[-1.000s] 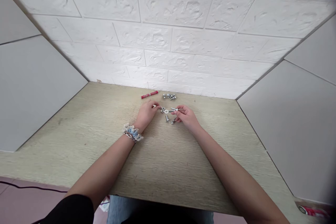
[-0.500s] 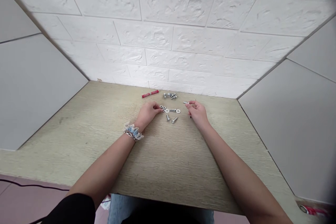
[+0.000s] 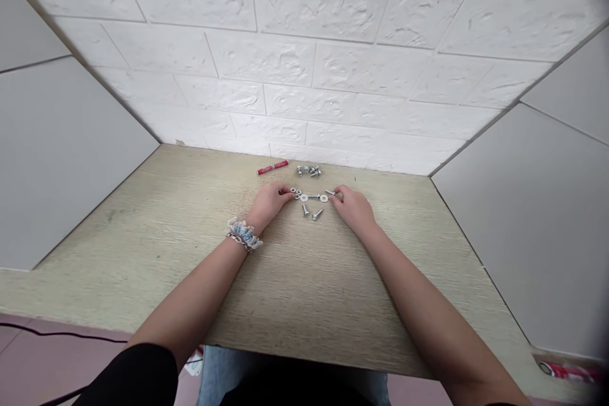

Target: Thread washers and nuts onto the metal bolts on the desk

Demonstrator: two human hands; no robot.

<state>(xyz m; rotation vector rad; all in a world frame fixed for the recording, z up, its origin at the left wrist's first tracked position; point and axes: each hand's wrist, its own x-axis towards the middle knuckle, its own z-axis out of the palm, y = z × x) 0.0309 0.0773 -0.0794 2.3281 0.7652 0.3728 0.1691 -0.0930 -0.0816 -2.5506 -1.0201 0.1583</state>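
Observation:
My left hand (image 3: 269, 204) rests on the table with thumb and fingers drawn together at a small group of hex nuts (image 3: 293, 190). Its fingertips are on the nearest nut (image 3: 297, 197), partly covering it. Between thumb and fingers, my right hand (image 3: 354, 208) grips a silver bolt (image 3: 330, 192), its shank pointing left. Just below that bolt lies a flat washer (image 3: 324, 198). Another washer (image 3: 304, 198) is beside the nuts, and a bolt (image 3: 313, 196) lies between the two washers. Nearer me are two more loose bolts, one on the left (image 3: 305, 209) and one on the right (image 3: 317, 214).
A pile of bolts with nuts (image 3: 309, 170) lies further back, beside red cylindrical batteries (image 3: 273, 167) placed end to end. A white brick-pattern wall (image 3: 285, 101) closes the back, with pale panels (image 3: 514, 222) at the sides. Another red cylinder (image 3: 568, 372) is at lower right.
My right hand has moved left with the bolt, bringing it close above the right washer. My left hand stays at the nuts. The view has shifted slightly.

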